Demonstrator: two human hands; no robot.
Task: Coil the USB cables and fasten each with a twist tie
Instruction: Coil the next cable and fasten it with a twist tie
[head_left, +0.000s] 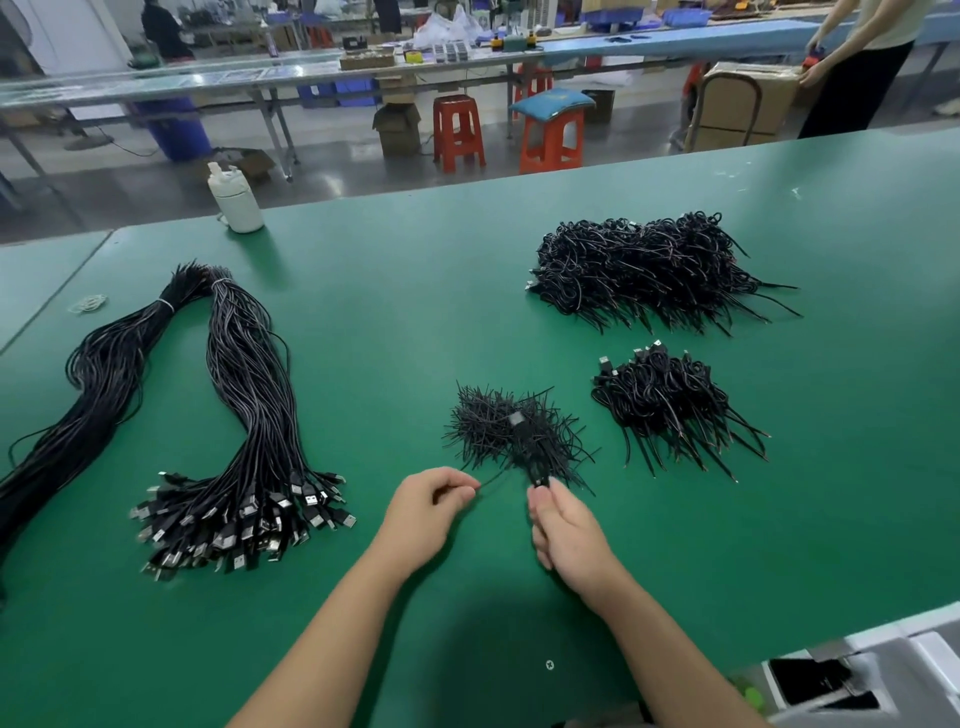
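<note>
On the green table (415, 312), my left hand (426, 506) pinches one thin black twist tie (493, 479) that runs toward the pile of black twist ties (514, 431). My right hand (563, 530) grips a coiled black USB cable (539, 475); only its top shows above my fingers, just in front of the tie pile. Two long bundles of straight USB cables (244, 415) lie at the left, plugs toward me. Coiled, tied cables sit in a small heap (670, 405) at the right and a large heap (649, 270) behind it.
A white bottle (236, 200) stands at the table's far left edge. Loose rubber bands (89, 303) lie at the far left. Beyond the table are red stools (457, 132), cardboard boxes, workbenches and a standing person (857, 67). A grey bin (857, 686) sits at the lower right.
</note>
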